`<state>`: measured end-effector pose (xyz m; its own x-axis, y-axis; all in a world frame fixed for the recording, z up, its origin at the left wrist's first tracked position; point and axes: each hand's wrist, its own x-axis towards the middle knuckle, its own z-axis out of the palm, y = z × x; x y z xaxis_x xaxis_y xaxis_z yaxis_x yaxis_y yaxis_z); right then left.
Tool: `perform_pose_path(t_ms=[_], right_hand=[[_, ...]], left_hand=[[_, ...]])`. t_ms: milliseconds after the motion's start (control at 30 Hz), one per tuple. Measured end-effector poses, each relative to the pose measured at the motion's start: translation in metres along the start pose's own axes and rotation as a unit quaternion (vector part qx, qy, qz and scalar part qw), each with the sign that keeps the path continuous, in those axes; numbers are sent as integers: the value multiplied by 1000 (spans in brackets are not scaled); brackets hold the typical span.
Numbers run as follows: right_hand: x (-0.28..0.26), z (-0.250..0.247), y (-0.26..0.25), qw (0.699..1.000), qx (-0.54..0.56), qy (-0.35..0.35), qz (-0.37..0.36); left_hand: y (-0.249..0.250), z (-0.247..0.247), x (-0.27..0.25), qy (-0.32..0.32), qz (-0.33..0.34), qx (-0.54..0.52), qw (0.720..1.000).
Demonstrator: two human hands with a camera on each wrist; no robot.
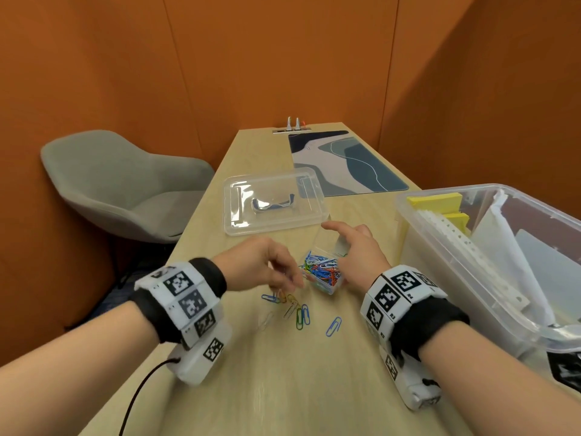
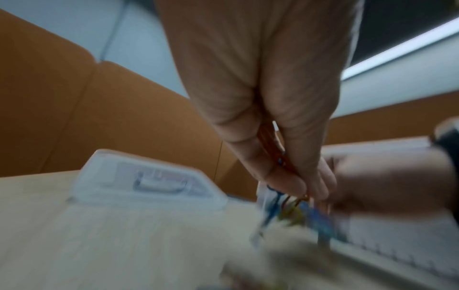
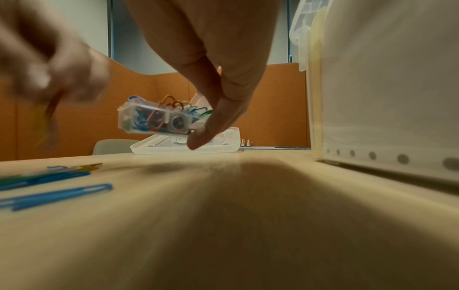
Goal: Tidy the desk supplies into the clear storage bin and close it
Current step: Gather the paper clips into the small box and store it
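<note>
- Head view: the right hand (image 1: 355,256) grips a small clear clip box (image 1: 322,273), tilted and lifted off the wooden desk (image 1: 283,388), heaped with coloured paper clips. The left hand (image 1: 261,264) sits just left of the box, fingers bunched and pinching a few clips. Loose clips (image 1: 298,313) lie on the desk just nearer than the box. The clear storage bin (image 1: 471,272) stands right of the box, open, papers and yellow pads inside. Its lid (image 1: 272,199) lies flat beyond the box.
- Left wrist view: blurred, but thumb and fingertips (image 2: 285,182) are pressed together on red and blue clips; the lid (image 2: 149,184) lies left of them.
- Right wrist view: thumb (image 3: 211,125) clamps the box (image 3: 154,119) end, box tilted above the desk; the bin wall (image 3: 385,98) rises right of it.
</note>
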<state>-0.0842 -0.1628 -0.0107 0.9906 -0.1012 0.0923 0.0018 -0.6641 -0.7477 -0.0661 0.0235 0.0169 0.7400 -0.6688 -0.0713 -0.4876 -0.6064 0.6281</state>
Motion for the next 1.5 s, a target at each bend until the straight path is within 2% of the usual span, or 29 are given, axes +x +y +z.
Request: perform_pose_path(t_ms=[167,300,433,500,567,633,900,1033,1233,1300,1400,1500], right_hand=[[-3,0,-4,999,2,-45,-27],[-4,0,-3,998,14,-45,-33],[0,1,0,999,8,-32,-39],[3,3,2,999,8,-25,-35],[4,3,3,999,7,-21,-27],[4,3,3,1000,6,-16,-20],[1,-1,2,1000,-6,25,3],[2,0,3,999,-3,40,8],[2,-1,2,998,1,63,14],[2,-1,2,998,2,63,15],[2,-2,2,998,4,63,15],[2,-2,3,998,2,60,12]], left_hand=[[32,-16,21,84,42,-3,996],[32,1,33,99,21,64,993],[13,-8,12,170,-5,65,983],[-5,-14,-5,130,-64,73,987],[-22,-8,-23,25,-138,105,984],[-31,5,-31,-40,-162,138,976],[-16,33,0,2,-93,114,989],[-8,40,7,47,-110,129,984],[11,67,5,22,-164,196,967],[15,70,7,21,-142,192,971],[15,70,11,6,-69,142,987],[8,63,9,18,-37,151,988]])
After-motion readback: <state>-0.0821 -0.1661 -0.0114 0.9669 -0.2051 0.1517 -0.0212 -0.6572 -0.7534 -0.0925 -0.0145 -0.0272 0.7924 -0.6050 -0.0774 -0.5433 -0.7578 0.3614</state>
